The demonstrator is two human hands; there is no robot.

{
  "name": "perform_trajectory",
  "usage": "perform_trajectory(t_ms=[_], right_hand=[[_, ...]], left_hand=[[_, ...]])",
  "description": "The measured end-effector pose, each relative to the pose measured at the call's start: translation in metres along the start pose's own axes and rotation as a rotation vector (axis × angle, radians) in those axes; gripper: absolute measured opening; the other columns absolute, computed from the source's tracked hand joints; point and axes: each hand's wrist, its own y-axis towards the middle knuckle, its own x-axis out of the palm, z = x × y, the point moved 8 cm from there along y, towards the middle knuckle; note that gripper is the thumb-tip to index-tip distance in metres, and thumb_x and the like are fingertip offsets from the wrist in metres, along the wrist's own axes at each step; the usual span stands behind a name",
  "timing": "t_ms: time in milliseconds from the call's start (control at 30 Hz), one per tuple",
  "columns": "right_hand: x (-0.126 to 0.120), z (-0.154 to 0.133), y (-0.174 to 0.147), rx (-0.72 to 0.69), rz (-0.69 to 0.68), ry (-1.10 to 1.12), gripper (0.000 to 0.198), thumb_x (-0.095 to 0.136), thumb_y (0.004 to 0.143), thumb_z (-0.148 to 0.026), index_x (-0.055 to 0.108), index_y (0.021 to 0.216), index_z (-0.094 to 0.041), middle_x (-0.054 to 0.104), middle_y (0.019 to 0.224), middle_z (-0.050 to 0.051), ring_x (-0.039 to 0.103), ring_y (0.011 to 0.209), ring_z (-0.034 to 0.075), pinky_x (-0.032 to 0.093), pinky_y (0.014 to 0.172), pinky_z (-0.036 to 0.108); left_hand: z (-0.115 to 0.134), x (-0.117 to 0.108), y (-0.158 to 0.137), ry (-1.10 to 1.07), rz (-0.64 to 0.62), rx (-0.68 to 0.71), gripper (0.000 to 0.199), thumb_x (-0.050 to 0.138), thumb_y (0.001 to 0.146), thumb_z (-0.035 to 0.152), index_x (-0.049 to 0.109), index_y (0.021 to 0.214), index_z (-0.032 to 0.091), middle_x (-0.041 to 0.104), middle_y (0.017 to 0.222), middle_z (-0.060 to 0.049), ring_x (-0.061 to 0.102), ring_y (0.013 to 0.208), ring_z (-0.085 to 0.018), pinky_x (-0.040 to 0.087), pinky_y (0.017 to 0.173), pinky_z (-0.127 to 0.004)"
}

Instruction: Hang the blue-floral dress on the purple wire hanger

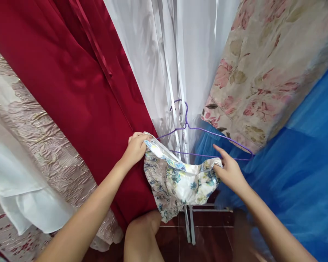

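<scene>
A short floral garment (184, 185), white with blue and yellow flowers, hangs stretched between my two hands by its upper edge. My left hand (137, 147) is closed on its upper left corner. At the upper right corner my right hand (230, 168) pinches the fabric, index finger pointing out. Just behind the garment is a purple hanger (217, 134), hook upward. Its right end sticks out free past my right hand, over blue tulle. The left end goes out of sight behind the garment, so whether it is inside cannot be seen.
Long garments surround my hands: a dark red one (79, 94) at left, a white one (142, 43) with hanging ribbons behind, a beige floral one (257, 72) and blue tulle (297, 174) at right. Below are my bare knee (142, 233) and dark red floor tiles (207, 240).
</scene>
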Motion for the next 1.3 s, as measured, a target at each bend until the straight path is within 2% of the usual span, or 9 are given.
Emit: perform_trajectory(t_ms=[67,167,500,733,867,1000,1067,1167,1300], right_hand=[[0.001,0.008,0.01,0.001,0.012,-0.104,0.045,0.054,0.073,-0.016,0.067,0.116,-0.016,0.057,0.063,-0.004,0.048,0.055,0.015,0.036,0.055,0.027],[0.003,0.011,0.01,-0.015,0.004,-0.111,0.018,0.051,0.073,-0.017,0.064,0.085,-0.018,0.061,0.068,-0.002,0.054,0.061,0.016,0.038,0.057,0.027],[0.015,0.009,-0.005,0.027,-0.064,-0.017,0.024,0.053,0.072,-0.018,0.06,0.094,-0.019,0.071,0.085,0.004,0.063,0.07,0.02,0.043,0.062,0.027],[0.023,0.01,-0.015,-0.006,-0.087,-0.061,0.024,0.051,0.074,-0.015,0.057,0.097,-0.021,0.069,0.083,0.001,0.059,0.066,0.017,0.04,0.062,0.028],[0.028,0.007,-0.018,0.0,-0.153,-0.035,0.022,0.049,0.074,-0.012,0.056,0.093,-0.02,0.054,0.065,-0.005,0.049,0.057,0.014,0.036,0.057,0.026],[0.023,0.004,-0.03,-0.081,-0.178,0.014,0.039,0.049,0.074,-0.007,0.06,0.109,-0.019,0.037,0.06,-0.009,0.04,0.055,0.013,0.032,0.056,0.025],[0.006,-0.001,-0.043,-0.244,-0.031,0.12,0.053,0.053,0.077,-0.007,0.056,0.129,-0.021,0.038,0.064,-0.008,0.041,0.056,0.013,0.034,0.057,0.026],[-0.04,0.004,-0.068,-0.436,0.396,0.294,0.072,0.064,0.077,-0.011,0.045,0.145,-0.024,0.045,0.069,-0.006,0.044,0.057,0.013,0.037,0.056,0.026],[-0.092,0.015,-0.063,-0.303,0.693,0.13,0.07,0.067,0.078,-0.018,0.05,0.146,-0.024,0.06,0.101,0.006,0.06,0.086,0.02,0.048,0.074,0.032]], left_hand=[[0.0,0.006,0.003,0.072,-0.026,-0.025,0.033,0.039,0.091,0.02,0.072,0.091,0.022,0.073,0.109,-0.005,0.054,0.111,-0.027,0.032,0.101,-0.046],[-0.013,0.015,-0.002,0.19,-0.097,-0.085,0.037,0.038,0.09,0.02,0.075,0.092,0.022,0.071,0.101,-0.009,0.053,0.108,-0.03,0.034,0.097,-0.049],[-0.038,0.023,-0.022,0.199,-0.125,-0.129,0.037,0.037,0.093,0.02,0.072,0.104,0.026,0.069,0.128,-0.005,0.045,0.127,-0.035,0.032,0.103,-0.055],[0.019,0.021,0.005,-0.117,-0.045,0.057,0.025,0.038,0.085,0.01,0.057,0.074,0.019,0.066,0.132,-0.008,0.058,0.124,-0.025,0.044,0.103,-0.037],[0.059,0.014,0.01,-0.233,0.03,0.195,0.023,0.038,0.085,0.007,0.052,0.072,0.02,0.068,0.099,-0.005,0.064,0.097,-0.019,0.049,0.087,-0.031],[0.069,0.006,0.003,-0.283,0.188,0.282,0.023,0.041,0.086,0.005,0.058,0.077,0.018,0.061,0.086,-0.003,0.061,0.082,-0.017,0.048,0.077,-0.029],[0.064,0.0,-0.005,-0.325,0.279,0.282,0.024,0.045,0.085,0.004,0.064,0.089,0.018,0.064,0.088,-0.003,0.063,0.081,-0.016,0.049,0.074,-0.027],[0.063,-0.003,-0.014,-0.336,0.311,0.307,0.035,0.046,0.085,0.001,0.07,0.102,0.019,0.07,0.093,-0.002,0.066,0.08,-0.014,0.05,0.071,-0.025],[0.071,-0.009,-0.017,-0.331,0.313,0.359,0.035,0.047,0.086,0.0,0.075,0.098,0.017,0.07,0.085,-0.002,0.064,0.073,-0.013,0.049,0.067,-0.025]])
